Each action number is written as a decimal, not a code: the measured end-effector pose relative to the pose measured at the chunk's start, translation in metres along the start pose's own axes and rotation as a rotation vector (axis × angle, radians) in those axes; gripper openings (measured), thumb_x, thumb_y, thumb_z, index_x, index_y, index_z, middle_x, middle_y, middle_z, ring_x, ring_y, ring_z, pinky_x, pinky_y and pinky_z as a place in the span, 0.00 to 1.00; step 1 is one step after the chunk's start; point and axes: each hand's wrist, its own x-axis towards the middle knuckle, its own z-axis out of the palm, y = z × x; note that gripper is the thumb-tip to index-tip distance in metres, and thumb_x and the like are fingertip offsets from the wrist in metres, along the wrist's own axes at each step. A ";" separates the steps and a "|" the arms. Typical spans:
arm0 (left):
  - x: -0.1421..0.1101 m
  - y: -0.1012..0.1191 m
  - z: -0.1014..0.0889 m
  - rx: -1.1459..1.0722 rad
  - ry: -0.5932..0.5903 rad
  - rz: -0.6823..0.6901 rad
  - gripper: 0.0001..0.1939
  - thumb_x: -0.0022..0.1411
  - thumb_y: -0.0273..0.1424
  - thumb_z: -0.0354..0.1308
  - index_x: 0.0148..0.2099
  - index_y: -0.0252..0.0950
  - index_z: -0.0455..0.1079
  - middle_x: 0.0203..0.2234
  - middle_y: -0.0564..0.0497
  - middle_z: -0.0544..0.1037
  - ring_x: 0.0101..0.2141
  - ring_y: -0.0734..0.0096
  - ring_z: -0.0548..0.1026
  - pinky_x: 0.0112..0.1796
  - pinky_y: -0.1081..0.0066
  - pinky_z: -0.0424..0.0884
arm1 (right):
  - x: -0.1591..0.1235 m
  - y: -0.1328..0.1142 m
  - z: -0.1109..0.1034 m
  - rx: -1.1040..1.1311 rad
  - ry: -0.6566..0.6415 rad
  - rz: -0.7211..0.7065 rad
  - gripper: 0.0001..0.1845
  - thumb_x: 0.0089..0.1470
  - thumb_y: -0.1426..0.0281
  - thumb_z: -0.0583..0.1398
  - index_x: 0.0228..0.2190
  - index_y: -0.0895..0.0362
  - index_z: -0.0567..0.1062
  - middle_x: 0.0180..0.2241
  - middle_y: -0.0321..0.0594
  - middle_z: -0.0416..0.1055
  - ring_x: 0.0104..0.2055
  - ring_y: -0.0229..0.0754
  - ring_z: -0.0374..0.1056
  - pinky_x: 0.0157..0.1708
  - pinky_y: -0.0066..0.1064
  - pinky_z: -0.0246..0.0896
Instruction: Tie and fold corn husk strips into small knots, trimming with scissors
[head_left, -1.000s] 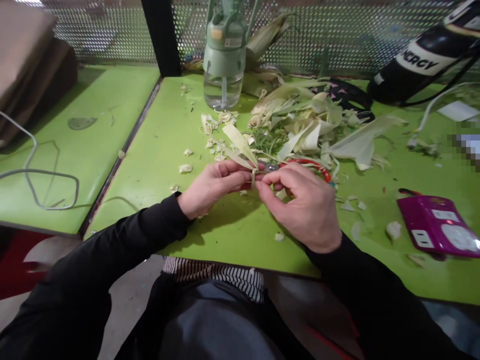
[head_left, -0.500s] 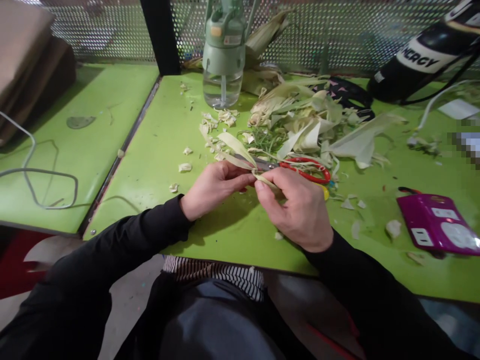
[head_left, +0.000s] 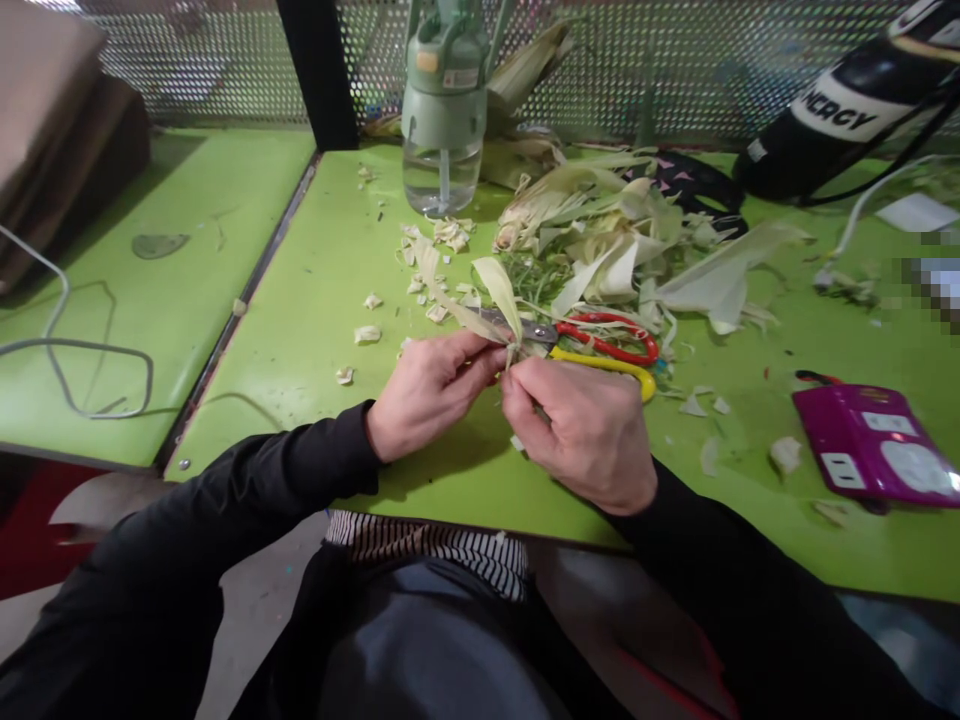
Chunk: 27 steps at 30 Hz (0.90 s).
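Note:
A pale corn husk piece [head_left: 498,287] stands up between my hands, its strips fanning out above a gathered, knotted middle. My left hand [head_left: 431,390] pinches it from the left with thumb and fingertips. From the right, my right hand [head_left: 581,425] grips its lower end, fingers curled in. Just beyond my hands lie scissors [head_left: 611,340] with one red and one yellow handle, their blades partly hidden by the husk. Past them spreads a pile of corn husks [head_left: 600,250] with green shreds among it.
A green water bottle [head_left: 444,120] stands at the back by the mesh panel [head_left: 600,70]. A black bottle [head_left: 832,130] leans at the right rear. A purple power strip [head_left: 877,440] lies at right. Husk scraps [head_left: 367,335] dot the green table [head_left: 285,360]; a cable [head_left: 150,375] loops at left.
Both hands have come slightly nearer to me, and the right hand has closed further round the lower end. The husk strips now point more upright, and the yellow scissor handle shows more.

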 end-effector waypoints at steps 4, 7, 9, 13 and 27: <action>-0.002 0.002 0.000 0.015 -0.007 -0.011 0.09 0.66 0.34 0.57 0.35 0.36 0.75 0.24 0.53 0.75 0.27 0.72 0.68 0.32 0.72 0.64 | -0.001 0.000 0.001 -0.002 -0.003 -0.042 0.21 0.63 0.73 0.54 0.18 0.51 0.61 0.16 0.35 0.61 0.20 0.39 0.55 0.23 0.37 0.48; 0.001 0.000 -0.001 -0.065 -0.019 -0.032 0.09 0.66 0.34 0.58 0.35 0.35 0.75 0.26 0.52 0.76 0.28 0.73 0.70 0.33 0.73 0.66 | -0.002 0.001 0.003 -0.015 0.007 -0.049 0.20 0.64 0.72 0.54 0.19 0.52 0.63 0.16 0.35 0.62 0.20 0.38 0.56 0.24 0.36 0.49; 0.005 -0.002 -0.003 -0.190 -0.072 -0.052 0.09 0.66 0.34 0.59 0.37 0.34 0.76 0.30 0.50 0.79 0.32 0.72 0.74 0.37 0.73 0.69 | -0.001 0.003 0.003 0.034 0.018 -0.030 0.18 0.64 0.69 0.55 0.22 0.52 0.66 0.18 0.35 0.64 0.21 0.38 0.58 0.24 0.35 0.52; 0.013 -0.002 -0.010 -0.388 -0.196 -0.135 0.12 0.63 0.35 0.62 0.42 0.31 0.77 0.34 0.47 0.82 0.34 0.72 0.78 0.41 0.71 0.74 | 0.004 0.009 -0.001 0.185 0.128 0.152 0.11 0.66 0.64 0.54 0.33 0.54 0.71 0.30 0.40 0.73 0.32 0.42 0.67 0.34 0.35 0.62; 0.016 -0.006 -0.013 -0.479 -0.189 -0.191 0.12 0.60 0.35 0.65 0.40 0.29 0.78 0.32 0.47 0.82 0.32 0.75 0.76 0.38 0.73 0.73 | 0.006 0.016 0.003 0.273 0.044 0.213 0.06 0.61 0.68 0.61 0.31 0.54 0.71 0.27 0.34 0.74 0.27 0.36 0.69 0.27 0.28 0.61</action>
